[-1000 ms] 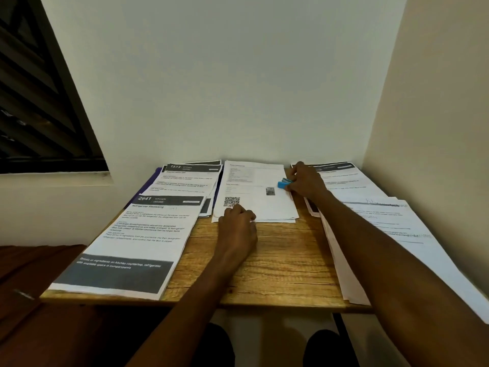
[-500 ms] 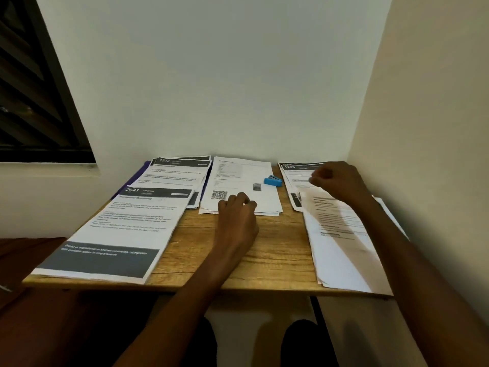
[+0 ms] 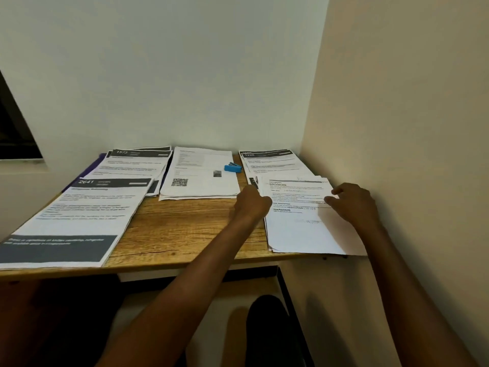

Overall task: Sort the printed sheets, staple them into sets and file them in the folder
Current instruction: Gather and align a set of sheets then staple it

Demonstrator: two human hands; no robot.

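Several piles of printed sheets lie on the wooden table (image 3: 185, 234). A front right pile (image 3: 299, 229) of white text sheets lies between my hands. My left hand (image 3: 252, 203) grips that pile's upper left edge with curled fingers. My right hand (image 3: 354, 203) pinches the top sheets at the pile's right side. A small blue stapler (image 3: 232, 168) rests on the right edge of the middle pile (image 3: 201, 178), which shows a QR code. A purple folder (image 3: 96, 165) peeks out under the back left pile (image 3: 132, 164).
A large pile headed 2641 (image 3: 76, 218) covers the front left and overhangs the table edge. A pile headed 1228 (image 3: 270, 161) lies at the back right. Walls close the back and the right side (image 3: 397, 154). A dark window (image 3: 13, 128) is at the left.
My right hand let go of the stapler and went to the front right pile. My left hand left the middle pile and moved right to that pile's left edge. The view turned right.
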